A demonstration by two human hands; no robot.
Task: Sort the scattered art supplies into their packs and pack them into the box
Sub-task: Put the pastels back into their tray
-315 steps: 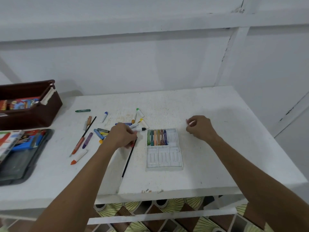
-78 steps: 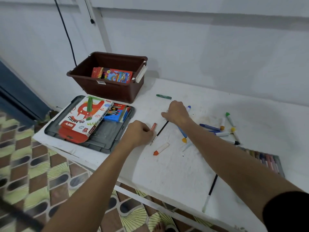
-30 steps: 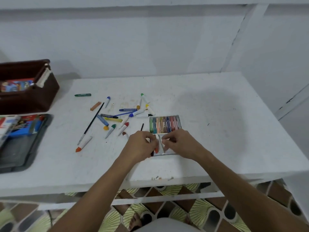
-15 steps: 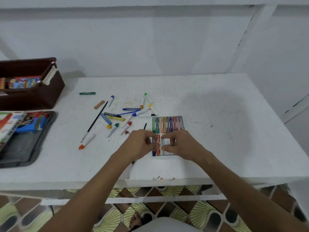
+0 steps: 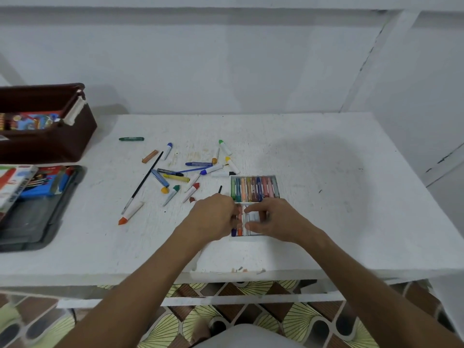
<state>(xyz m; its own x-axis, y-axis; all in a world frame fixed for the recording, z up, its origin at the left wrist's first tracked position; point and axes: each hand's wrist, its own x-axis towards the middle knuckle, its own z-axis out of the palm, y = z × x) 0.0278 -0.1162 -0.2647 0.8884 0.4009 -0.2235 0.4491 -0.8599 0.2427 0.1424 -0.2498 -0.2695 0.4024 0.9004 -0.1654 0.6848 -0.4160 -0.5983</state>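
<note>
A clear pastel tray lies on the white table; its far row is full of coloured pastels. My left hand pinches an orange pastel lying in the near row beside a blue one. My right hand rests on the tray's near row, forefinger and thumb touching the empty slots. Loose crayons lie scattered to the left, and part of the near row is hidden by my hands.
A brown box with a colourful pack inside stands at the far left. In front of it, a grey lid carries an oil-pastel pack and a blue pack. A black brush, a green crayon and an orange-tipped crayon lie apart.
Both hands came back from the table's left side to the tray. The orange pastel carried by my left hand now lies in the near row, and the far row has filled.
</note>
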